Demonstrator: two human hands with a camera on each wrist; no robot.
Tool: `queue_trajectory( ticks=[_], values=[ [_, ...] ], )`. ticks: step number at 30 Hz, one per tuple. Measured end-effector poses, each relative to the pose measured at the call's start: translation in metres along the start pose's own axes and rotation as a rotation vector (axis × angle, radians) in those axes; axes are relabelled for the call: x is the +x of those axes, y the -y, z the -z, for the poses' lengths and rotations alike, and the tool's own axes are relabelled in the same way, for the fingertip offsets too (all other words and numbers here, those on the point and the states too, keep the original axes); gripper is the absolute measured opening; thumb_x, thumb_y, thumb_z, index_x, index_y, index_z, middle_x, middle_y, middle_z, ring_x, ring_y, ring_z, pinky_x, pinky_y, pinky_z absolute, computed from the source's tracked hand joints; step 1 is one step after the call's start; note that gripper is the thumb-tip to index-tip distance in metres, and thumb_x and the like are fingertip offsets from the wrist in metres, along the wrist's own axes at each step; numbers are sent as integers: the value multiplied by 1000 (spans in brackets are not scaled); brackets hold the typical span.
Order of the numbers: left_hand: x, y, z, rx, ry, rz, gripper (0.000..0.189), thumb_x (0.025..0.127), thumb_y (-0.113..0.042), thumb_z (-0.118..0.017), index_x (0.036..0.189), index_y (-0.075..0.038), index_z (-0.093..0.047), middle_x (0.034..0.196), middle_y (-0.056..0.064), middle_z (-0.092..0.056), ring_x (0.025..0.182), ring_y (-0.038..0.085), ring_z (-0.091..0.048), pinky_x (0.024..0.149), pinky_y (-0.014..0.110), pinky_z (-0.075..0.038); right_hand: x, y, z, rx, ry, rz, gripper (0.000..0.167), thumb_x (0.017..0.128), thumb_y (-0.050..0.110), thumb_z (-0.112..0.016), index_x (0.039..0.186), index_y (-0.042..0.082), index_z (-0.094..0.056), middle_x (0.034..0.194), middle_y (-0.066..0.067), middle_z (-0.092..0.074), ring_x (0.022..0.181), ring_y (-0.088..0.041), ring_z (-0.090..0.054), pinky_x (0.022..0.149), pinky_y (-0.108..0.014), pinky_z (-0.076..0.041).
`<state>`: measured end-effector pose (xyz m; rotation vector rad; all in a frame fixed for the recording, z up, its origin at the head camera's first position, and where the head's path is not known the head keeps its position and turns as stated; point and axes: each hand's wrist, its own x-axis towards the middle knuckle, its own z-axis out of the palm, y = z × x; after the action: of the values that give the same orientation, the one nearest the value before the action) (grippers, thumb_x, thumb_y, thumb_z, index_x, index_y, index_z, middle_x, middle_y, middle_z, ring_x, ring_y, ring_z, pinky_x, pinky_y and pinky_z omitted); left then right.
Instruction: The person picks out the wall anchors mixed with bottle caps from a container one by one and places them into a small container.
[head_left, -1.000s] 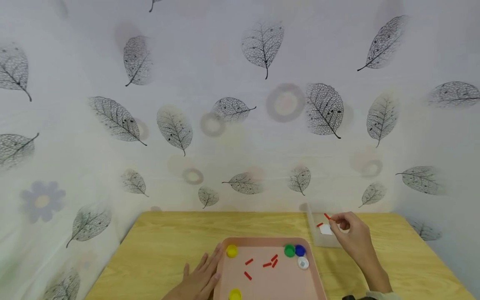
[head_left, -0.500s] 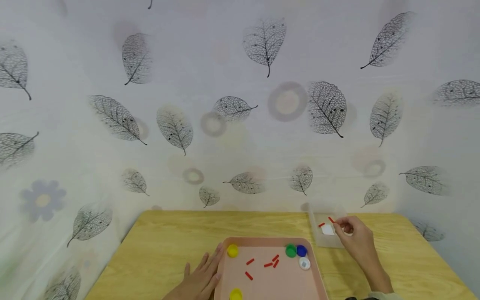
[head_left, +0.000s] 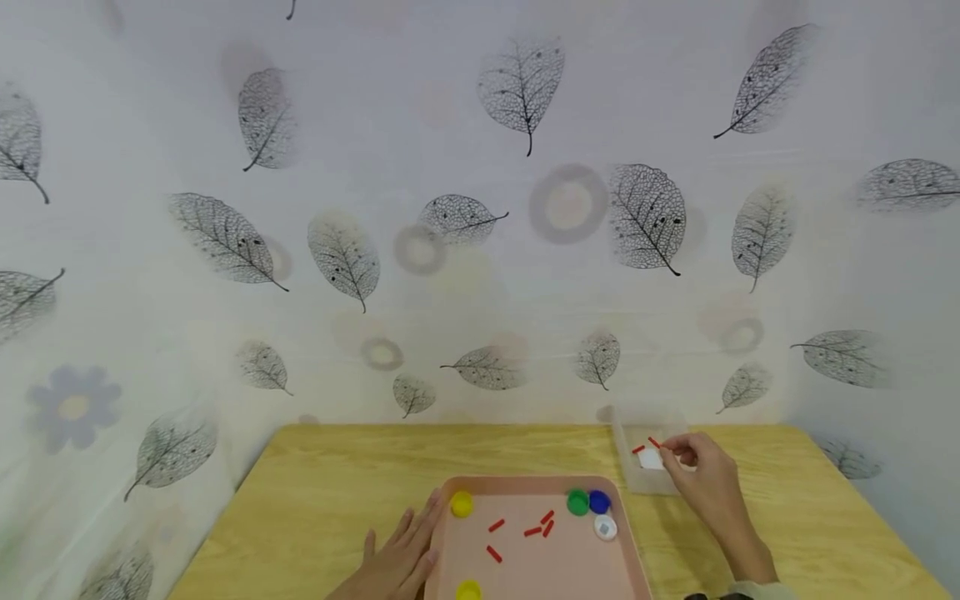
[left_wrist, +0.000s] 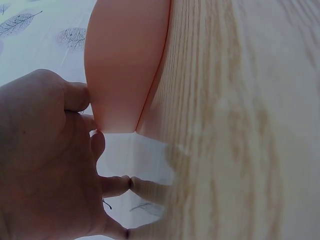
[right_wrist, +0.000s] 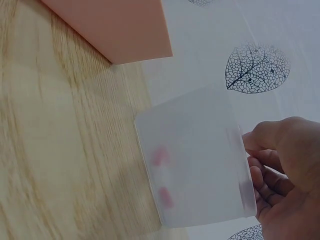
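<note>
My right hand reaches over the rim of a translucent plastic box, thumb and index finger pinching a small red stick. A second red stick lies in the box near a white piece. In the right wrist view red shapes show blurred through the box wall, and the fingertips are partly hidden. My left hand rests against the left side of a pink tray, fingers extended; the left wrist view shows its thumb touching the tray's wall.
Inside the tray lie several loose red sticks, two yellow caps, a green cap, a blue cap and a white cap. The wooden table ends at a leaf-patterned backdrop.
My right hand has lowered slightly into the box with the red stick between its fingertips. The left hand has stayed at the tray's side. The head view shifts a little.
</note>
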<state>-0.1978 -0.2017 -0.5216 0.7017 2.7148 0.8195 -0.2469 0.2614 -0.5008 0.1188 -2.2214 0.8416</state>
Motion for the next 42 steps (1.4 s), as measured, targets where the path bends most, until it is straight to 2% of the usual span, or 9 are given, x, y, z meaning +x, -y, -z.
queue_trajectory(
  ticks=[7,16,24,31,36,42],
  values=[
    [-1,0,0,-8,-1,-11,62,112,-42,-29,167,-23,-7,172,7,-7,148,54,-21,91,93,3,-1,-1,-1,-8,-2,31,16,77,-6,-82,81,4,-71,76,0,-63,67,-10,-55,64,-8,-42],
    [-3,-2,2,-16,1,-7,62,112,-43,-29,167,-24,-7,172,6,-7,149,54,-21,90,94,3,2,3,0,-6,17,29,13,78,-4,-81,83,4,-72,76,1,-61,67,-11,-55,64,-10,-43],
    [-3,0,2,-26,-4,-21,62,113,-42,-29,167,-24,-7,172,5,-5,149,53,-18,90,94,5,5,16,8,10,38,39,14,79,-4,-82,85,4,-71,78,0,-62,68,-7,-54,64,-8,-41],
    [-4,0,0,-13,-3,-30,61,113,-41,-28,167,-23,-6,172,7,-5,148,55,-20,89,94,3,4,27,11,33,73,15,13,82,-1,-83,89,6,-73,81,2,-63,69,-1,-52,64,-10,-44],
    [-6,-2,1,-18,-12,-27,61,113,-42,-28,167,-25,-7,172,5,-5,149,54,-19,91,93,3,5,39,13,51,110,5,12,85,3,-82,92,7,-74,83,3,-64,71,-1,-54,65,-13,-47],
    [-7,-4,2,-16,-16,-30,61,113,-42,-28,167,-25,-7,172,4,-6,149,53,-19,92,93,2,4,53,11,88,129,25,14,83,0,-83,92,7,-73,83,4,-64,72,-2,-55,67,-12,-48]
  ],
)
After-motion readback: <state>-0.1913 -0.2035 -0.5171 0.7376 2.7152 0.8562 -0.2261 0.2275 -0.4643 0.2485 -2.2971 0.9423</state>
